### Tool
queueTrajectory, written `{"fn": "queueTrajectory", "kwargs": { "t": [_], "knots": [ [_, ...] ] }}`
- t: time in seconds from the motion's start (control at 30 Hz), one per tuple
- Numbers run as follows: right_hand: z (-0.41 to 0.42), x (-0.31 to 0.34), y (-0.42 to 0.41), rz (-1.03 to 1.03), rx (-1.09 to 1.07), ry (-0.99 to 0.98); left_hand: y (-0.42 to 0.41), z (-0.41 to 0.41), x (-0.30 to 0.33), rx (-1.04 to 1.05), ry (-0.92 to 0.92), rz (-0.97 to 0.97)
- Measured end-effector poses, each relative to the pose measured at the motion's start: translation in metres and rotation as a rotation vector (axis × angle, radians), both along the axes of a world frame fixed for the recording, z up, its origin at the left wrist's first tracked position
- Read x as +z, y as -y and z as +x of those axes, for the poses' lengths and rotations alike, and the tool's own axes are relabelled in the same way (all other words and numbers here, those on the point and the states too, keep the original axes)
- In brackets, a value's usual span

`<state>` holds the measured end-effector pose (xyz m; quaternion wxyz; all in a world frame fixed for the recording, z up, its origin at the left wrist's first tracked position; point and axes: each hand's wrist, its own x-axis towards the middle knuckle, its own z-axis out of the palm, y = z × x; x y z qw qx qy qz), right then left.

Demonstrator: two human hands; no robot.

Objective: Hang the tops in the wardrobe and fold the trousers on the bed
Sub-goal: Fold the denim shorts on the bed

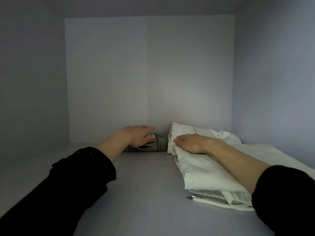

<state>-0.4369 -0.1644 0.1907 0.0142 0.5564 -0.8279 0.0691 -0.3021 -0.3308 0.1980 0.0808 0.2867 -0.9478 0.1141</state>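
I look into a white wardrobe compartment. A folded pair of grey jeans (158, 144) lies at the back of the shelf (136, 184), against the rear wall. My left hand (138, 135) rests flat on top of the jeans with straight fingers. To the right sits a stack of folded white garments (201, 169), its elastic waistband facing me. On that stack lies a white cloth with small black dots (213, 132). My right hand (192, 143) presses down on the white stack with its fingers extended toward the jeans. Both arms wear black sleeves.
The compartment's back wall (148, 79) and side walls (272, 82) close in the space. A white drawstring with a dark metal tip (192, 198) pokes out at the front of the stack. Bare shelf stretches across the left half and the front.
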Motion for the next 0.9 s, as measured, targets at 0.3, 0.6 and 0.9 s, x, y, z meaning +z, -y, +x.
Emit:
{"fn": "queueTrajectory", "kwargs": {
  "t": [0.3,0.6,0.9],
  "knots": [
    [0.094,0.027,-0.042,-0.455,0.156,0.016,-0.110,0.124,0.002,-0.083,-0.587,0.143],
    [0.291,-0.020,-0.081,-0.596,0.513,0.220,-0.223,0.338,-0.049,0.206,-0.946,0.098],
    [0.532,-0.157,-0.183,-0.223,0.944,0.600,-0.409,0.568,-0.163,0.690,-1.033,0.164]
  ]
}}
